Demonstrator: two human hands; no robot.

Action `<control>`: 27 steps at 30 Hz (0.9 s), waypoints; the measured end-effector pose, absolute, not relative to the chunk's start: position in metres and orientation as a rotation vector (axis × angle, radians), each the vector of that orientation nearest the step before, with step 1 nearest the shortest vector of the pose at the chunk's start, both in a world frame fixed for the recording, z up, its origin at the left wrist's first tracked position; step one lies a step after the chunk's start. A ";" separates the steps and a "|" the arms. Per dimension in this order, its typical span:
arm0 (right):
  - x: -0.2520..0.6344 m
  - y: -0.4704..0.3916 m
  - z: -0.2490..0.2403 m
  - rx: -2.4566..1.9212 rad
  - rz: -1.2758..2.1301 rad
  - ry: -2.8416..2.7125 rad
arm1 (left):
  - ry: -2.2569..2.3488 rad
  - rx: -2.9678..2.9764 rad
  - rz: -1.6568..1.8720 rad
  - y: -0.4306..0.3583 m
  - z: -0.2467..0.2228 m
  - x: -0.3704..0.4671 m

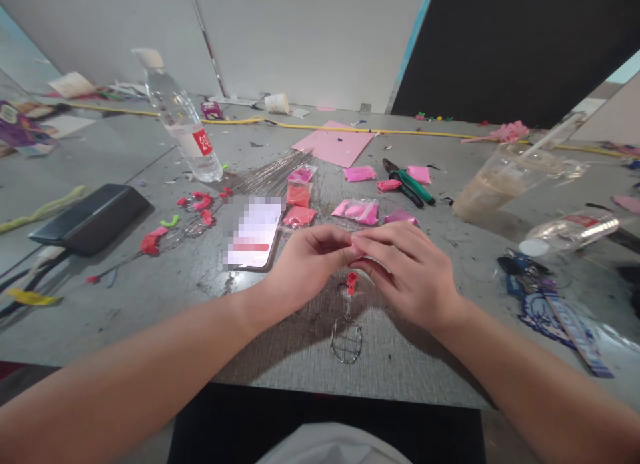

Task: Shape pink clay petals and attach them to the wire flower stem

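Over the near middle of the table, my left hand (307, 261) and my right hand (420, 271) meet at the fingertips. Both are closed in a pinch, and whatever lies between them is too small and hidden to make out. Just below the fingers, a thin wire piece (346, 344) lies on the table, bent into a loop with a twisted stem. Red clay (351, 284) covers its upper end. Beyond my hands are soft clay packets, among them an orange one (299, 195) and a pink one (357, 211). A phone (255, 241) lies beside my left hand.
Green-handled pliers (413, 187) and a bundle of thin wires (273, 174) lie farther back. Red clay-covered wire pieces (203, 203), a water bottle (187, 131) and a black box (93, 217) are left. A tilted drink cup (493, 184), fallen bottle (570, 231) and keys (525, 271) are right.
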State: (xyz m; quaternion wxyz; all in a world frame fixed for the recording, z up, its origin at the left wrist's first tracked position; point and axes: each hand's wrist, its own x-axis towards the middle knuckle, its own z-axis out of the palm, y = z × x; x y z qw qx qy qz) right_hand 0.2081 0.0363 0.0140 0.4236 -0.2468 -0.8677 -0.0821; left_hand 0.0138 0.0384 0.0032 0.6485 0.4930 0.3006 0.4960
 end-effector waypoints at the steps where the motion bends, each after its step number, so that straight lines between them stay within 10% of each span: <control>1: 0.209 0.037 0.014 -0.629 -0.217 -2.160 | 0.693 1.141 1.109 0.038 0.004 0.014; 27: 0.208 0.035 0.016 -0.685 -0.281 -2.264 | 0.740 1.155 1.060 0.036 0.004 0.017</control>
